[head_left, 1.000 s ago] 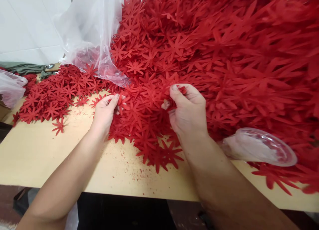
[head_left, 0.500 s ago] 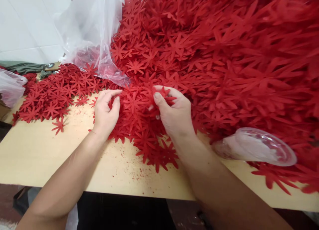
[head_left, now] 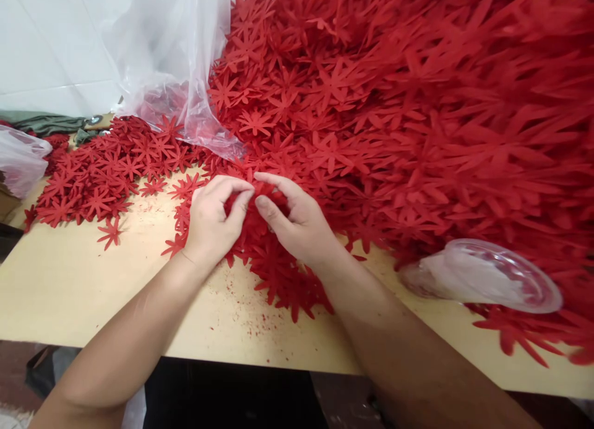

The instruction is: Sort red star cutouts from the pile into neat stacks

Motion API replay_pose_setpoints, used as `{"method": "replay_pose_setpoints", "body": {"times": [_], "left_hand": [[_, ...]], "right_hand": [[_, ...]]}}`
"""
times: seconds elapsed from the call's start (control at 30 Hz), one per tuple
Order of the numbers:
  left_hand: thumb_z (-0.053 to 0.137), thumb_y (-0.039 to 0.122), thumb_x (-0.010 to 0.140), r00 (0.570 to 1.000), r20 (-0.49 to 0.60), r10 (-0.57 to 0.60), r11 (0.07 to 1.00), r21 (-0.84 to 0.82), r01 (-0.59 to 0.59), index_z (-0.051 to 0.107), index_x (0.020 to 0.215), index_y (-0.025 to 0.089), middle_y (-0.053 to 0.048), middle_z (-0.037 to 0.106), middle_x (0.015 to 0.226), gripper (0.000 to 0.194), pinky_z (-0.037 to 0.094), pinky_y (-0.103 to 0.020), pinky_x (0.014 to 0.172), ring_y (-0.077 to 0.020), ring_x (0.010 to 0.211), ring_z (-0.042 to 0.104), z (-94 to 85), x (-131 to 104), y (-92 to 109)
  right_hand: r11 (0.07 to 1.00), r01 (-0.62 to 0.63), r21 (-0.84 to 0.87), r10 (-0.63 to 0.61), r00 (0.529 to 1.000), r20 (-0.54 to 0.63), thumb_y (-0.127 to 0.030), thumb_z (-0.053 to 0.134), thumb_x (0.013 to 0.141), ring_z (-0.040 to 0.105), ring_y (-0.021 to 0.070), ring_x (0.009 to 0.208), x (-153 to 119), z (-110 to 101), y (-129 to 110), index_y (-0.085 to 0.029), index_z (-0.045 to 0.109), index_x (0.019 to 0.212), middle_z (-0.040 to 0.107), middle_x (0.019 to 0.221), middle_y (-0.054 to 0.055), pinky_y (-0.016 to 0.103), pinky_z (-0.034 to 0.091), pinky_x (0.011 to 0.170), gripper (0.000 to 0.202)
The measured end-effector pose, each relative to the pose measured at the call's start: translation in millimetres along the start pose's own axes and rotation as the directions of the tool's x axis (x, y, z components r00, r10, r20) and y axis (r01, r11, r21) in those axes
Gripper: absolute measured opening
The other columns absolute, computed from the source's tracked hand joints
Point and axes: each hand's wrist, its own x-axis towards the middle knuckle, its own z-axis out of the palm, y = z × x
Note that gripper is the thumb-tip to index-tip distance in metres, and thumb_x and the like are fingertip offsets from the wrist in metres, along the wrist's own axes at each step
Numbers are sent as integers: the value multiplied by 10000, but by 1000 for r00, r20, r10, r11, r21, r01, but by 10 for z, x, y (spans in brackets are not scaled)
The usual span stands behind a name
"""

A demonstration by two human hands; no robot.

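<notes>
My left hand [head_left: 219,215] has its thumb and index fingertips pinched together. What lies between them, if anything, is too small to make out against the red behind. My right hand [head_left: 297,221] faces it with thumb and index finger apart, the fingertips close to the left pinch. Red shows in the gap of the right hand. Under both hands spreads a heap of red flower-shaped cutouts [head_left: 271,271] with several narrow petals each. The right hand's other fingers are mostly hidden.
A huge pile of the same red cutouts [head_left: 399,107] fills the right and back. A smaller pile [head_left: 97,175] lies left. A clear plastic bag [head_left: 171,51] stands behind; a clear plastic container [head_left: 492,274] lies at right. Red specks dot the wooden table [head_left: 213,330].
My right hand has moved left and its thumb and index finger have parted; the red cutout it held is no longer plain. My left hand has moved right and closed into a pinch.
</notes>
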Motion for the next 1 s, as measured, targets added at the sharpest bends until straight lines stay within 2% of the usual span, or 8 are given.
{"method": "replay_pose_setpoints", "body": {"times": [0.1,0.2,0.37,0.53,0.67,0.8,0.9,1.0], "left_hand": [[543,245,834,974,-103,-200,941,-296,161,585,794,188,-20,644,813,81,456,-266,790,-120,783,590,-16,74,-72],[599,231,797,933,-130,-334,855,-459,242,558,754,178,16,603,696,79,456,-219,688,-87,656,561,-13,123,-114],[603,223,804,914,-95,-394,789,-545,284,526,734,187,52,526,588,110,441,-195,579,-64,518,505,9,130,-103],[583,262,822,856,-208,-473,787,-536,304,511,789,207,42,549,646,96,453,-194,567,-83,578,573,-113,203,-245],[622,213,774,922,-248,-298,926,-309,217,580,945,206,-39,649,995,177,490,-288,859,-150,948,624,-132,205,-378],[635,225,768,969,-242,-44,996,61,61,608,1094,242,-70,514,1357,328,295,-430,1108,-235,1302,420,-56,100,-375],[568,258,827,986,-161,47,984,176,-18,641,1057,237,-69,545,1335,242,292,-460,1105,-233,1258,468,-23,36,-298],[508,252,868,990,-94,105,986,136,-92,669,976,205,-66,649,1161,199,400,-407,1024,-188,1097,580,-8,9,-197]], "right_hand": [[1000,14,-25,-14,1000,5,-348,637,795,643,172,919,37,-41,3,-202,636,972,689,977,47,332,515,875,230],[1000,3,-30,-4,999,-31,-296,608,810,636,145,787,62,-69,6,-187,636,862,675,838,25,295,523,767,125],[998,-11,-55,3,989,-146,-317,599,819,572,126,636,76,-97,31,-204,606,737,588,664,-3,264,490,616,140],[996,-79,52,91,954,-286,-332,581,828,541,119,545,139,-199,181,-233,610,834,563,640,-15,260,466,502,103],[990,-75,123,105,961,-257,-276,611,794,634,154,707,173,-243,285,-257,594,1024,660,890,23,320,546,632,231],[996,-33,85,51,975,-215,-208,643,754,646,196,949,153,-205,301,-264,564,1108,650,1100,49,399,534,867,367],[997,-50,51,61,969,-240,-224,634,770,650,198,908,131,-169,299,-258,561,1113,660,1037,53,410,540,853,352],[997,-69,-23,62,968,-241,-259,635,781,643,199,853,107,-145,257,-245,568,1111,658,968,55,407,548,813,337]]}}
